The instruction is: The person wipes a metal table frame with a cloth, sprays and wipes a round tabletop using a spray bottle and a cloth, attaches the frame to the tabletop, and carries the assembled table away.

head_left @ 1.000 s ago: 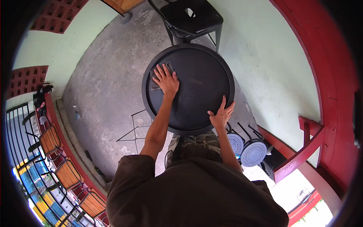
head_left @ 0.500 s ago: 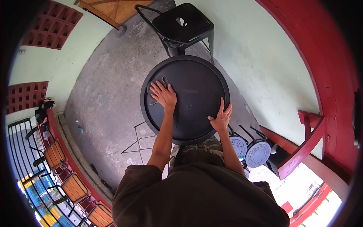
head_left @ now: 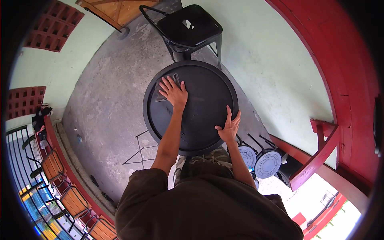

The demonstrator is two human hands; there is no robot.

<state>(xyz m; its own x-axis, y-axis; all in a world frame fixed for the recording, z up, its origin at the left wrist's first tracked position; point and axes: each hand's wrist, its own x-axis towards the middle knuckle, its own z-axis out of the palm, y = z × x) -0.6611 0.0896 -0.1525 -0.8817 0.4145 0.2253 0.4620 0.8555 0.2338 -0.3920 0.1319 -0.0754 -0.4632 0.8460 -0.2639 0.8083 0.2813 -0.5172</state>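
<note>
A round black tabletop with a raised rim lies in front of my body, with a few wet-looking spots on its surface. My left hand is flat on its far left part, fingers spread, pressing a dark, thin cloth. Part of the cloth is hidden under the palm and shows past the fingertips. At the near right rim rests my right hand, thumb apart and fingers stretched over the edge. Whatever supports the tabletop is out of sight below it.
Just beyond the tabletop stands a black metal chair. Round-seated grey stools are at the lower right, near a red wooden ledge. A thin black metal frame lies to the left. Wooden-seated chairs line the lower left.
My left hand and the cloth have slid a little away from my body across the tabletop. My right hand keeps its place on the rim. The whole view has shifted slightly.
</note>
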